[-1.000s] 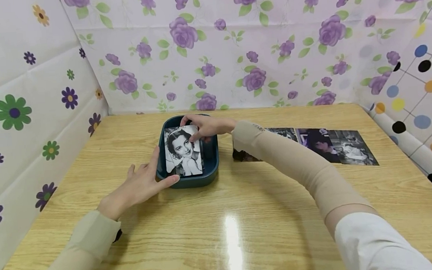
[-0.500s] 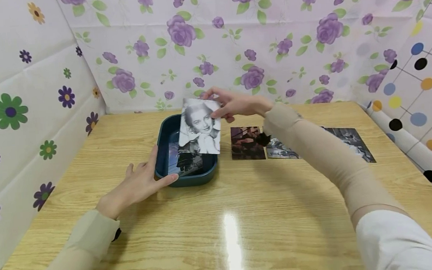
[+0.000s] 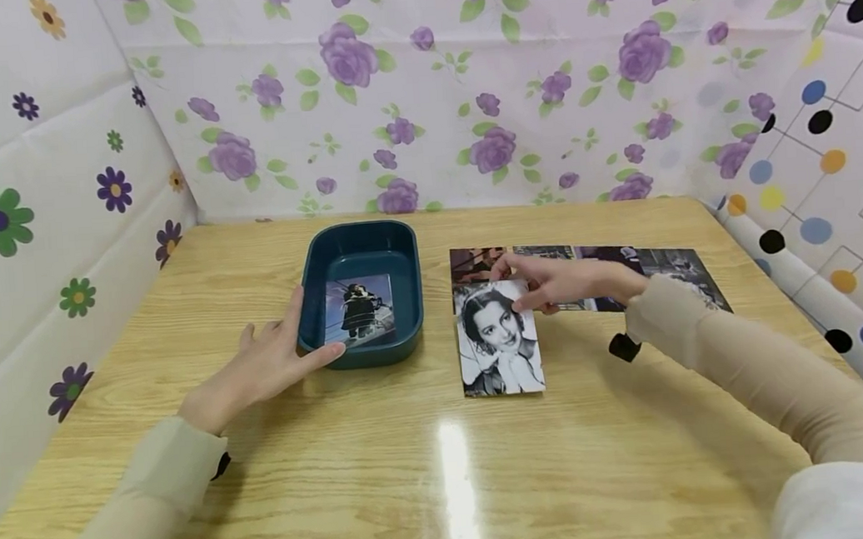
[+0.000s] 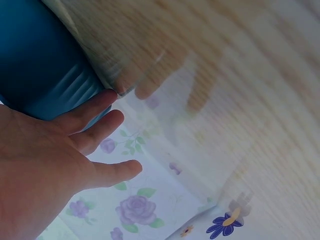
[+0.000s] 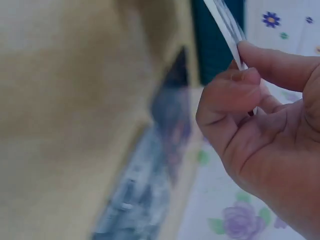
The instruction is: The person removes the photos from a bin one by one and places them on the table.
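Observation:
My right hand (image 3: 556,280) pinches a black-and-white portrait photo (image 3: 500,340) by its upper right edge, in front of a row of photos. The right wrist view shows the photo edge-on (image 5: 230,32) between thumb and fingers. Around the left side of a dark teal tray (image 3: 413,304) my left hand (image 3: 258,369) lies with its fingers spread, the thumb at the front rim. In the left wrist view the fingertips of that hand (image 4: 65,145) touch the teal wall (image 4: 50,60). Inside the tray rests a colour photo (image 3: 359,310) with dark-clothed figures.
Behind the portrait, a row of photos lies on the wooden table (image 3: 341,476): a reddish one (image 3: 476,262), a second (image 3: 543,252) partly covered by my hand, a purple-dark one (image 3: 604,262) and a grey one (image 3: 683,273). Floral sheets (image 3: 419,95) wall the table.
My right hand has lifted the portrait photo out of the tray and carried it right, to just before the row. The colour photo beneath is now uncovered. My left hand stays at the tray.

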